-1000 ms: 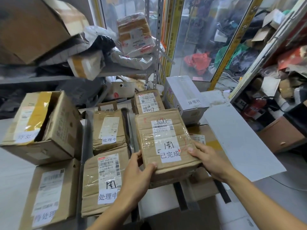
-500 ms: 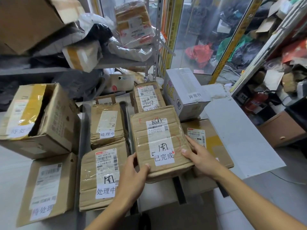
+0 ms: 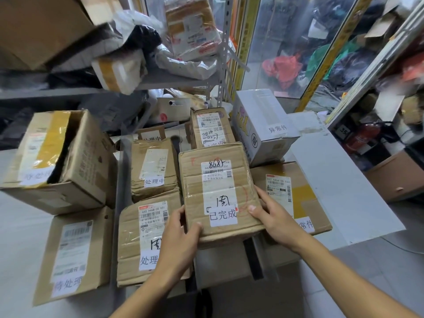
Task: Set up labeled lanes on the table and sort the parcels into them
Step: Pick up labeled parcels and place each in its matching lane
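Note:
A brown cardboard parcel (image 3: 215, 180) marked 8685 with a white label reading 已完成 sits mid-table. My left hand (image 3: 181, 239) grips its near left corner, thumb on top. My right hand (image 3: 273, 216) grips its right near edge. Behind it stands another taped parcel (image 3: 211, 127) in the same lane. Left of it lie two parcels labeled 处理中 (image 3: 153, 166) (image 3: 142, 239). Further left are an open box (image 3: 75, 154) and a flat box (image 3: 71, 251) labeled 待处理. On the right a white box (image 3: 263, 125) and a flat brown box (image 3: 298, 191) carry 异常件 labels.
Dark tape strips (image 3: 119, 203) divide the white table (image 3: 20, 237) into lanes. A metal shelf (image 3: 160, 81) piled with bags and parcels hangs over the back. A white board (image 3: 339, 184) lies at right, beside a fire extinguisher (image 3: 360, 136) and cluttered shelving.
Both hands have lowered the 已完成 parcel and slid it forward, closer behind the parcel in front; it now partly covers the flat box on the right. My view moved slightly nearer.

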`<state>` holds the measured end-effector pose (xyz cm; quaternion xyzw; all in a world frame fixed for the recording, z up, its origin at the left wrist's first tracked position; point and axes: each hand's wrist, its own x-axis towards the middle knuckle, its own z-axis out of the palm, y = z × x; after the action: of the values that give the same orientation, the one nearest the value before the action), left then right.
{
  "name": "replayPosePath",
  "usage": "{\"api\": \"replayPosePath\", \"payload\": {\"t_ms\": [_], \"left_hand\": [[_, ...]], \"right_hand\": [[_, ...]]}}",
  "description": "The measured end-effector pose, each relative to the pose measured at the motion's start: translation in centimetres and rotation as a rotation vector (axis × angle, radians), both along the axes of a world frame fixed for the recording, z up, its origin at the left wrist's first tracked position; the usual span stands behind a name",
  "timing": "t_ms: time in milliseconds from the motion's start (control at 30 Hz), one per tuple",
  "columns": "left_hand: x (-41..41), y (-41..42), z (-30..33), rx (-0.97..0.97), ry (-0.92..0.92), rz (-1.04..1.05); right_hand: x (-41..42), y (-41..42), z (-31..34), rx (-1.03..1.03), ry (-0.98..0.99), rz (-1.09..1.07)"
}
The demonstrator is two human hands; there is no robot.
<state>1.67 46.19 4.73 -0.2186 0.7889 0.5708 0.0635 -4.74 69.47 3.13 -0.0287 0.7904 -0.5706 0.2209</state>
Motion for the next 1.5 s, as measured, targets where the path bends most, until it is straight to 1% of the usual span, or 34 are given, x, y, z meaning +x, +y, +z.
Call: {"api": "replayPosePath", "payload": {"t_ms": [133, 267, 367, 500, 600, 933, 1067, 1233, 1367, 1500], "left_hand": [[0.4, 0.4, -0.3, 0.007, 0.013, 0.003], [0.9, 0.1, -0.2, 0.009, 0.072, 0.012], [1.0, -0.2, 0.1, -0.003, 0.107, 0.015], [0.6, -0.1, 0.4, -0.030, 0.113, -0.013], [0.4, 0.1, 0.3, -0.008, 0.123, -0.003], [-1.0, 1.0, -1.4, 0.020, 0.053, 0.011], [-1.1, 1.2, -2.4, -0.005, 0.028, -0.014], [-1.3, 1.2, -3.0, -0.051, 0.022, -0.029], [-1.8, 1.2, -3.5, -0.015, 0.009, 0.001], [-1.6, 1.3, -3.5, 0.015, 0.003, -0.031]], "right_hand": [[0.1, 0.5, 0.3, -0.019, -0.002, -0.022], [1.0, 0.3, 0.7, -0.030, 0.038, -0.029], [1.1, 0.1, 0.9, -0.058, 0.026, -0.027], [0.8, -0.1, 1.1, -0.057, 0.025, -0.021], [0.5, 0.2, 1.3, -0.046, 0.034, -0.037], [-0.7, 0.7, 0.5, -0.007, 0.001, -0.042], [-1.1, 0.9, -0.5, 0.023, -0.029, -0.043], [-1.0, 1.0, -1.4, 0.076, -0.015, -0.081], [-1.3, 1.1, -1.5, 0.094, -0.022, -0.114], [-1.3, 1.2, -1.4, 0.117, -0.027, -0.094]]}}
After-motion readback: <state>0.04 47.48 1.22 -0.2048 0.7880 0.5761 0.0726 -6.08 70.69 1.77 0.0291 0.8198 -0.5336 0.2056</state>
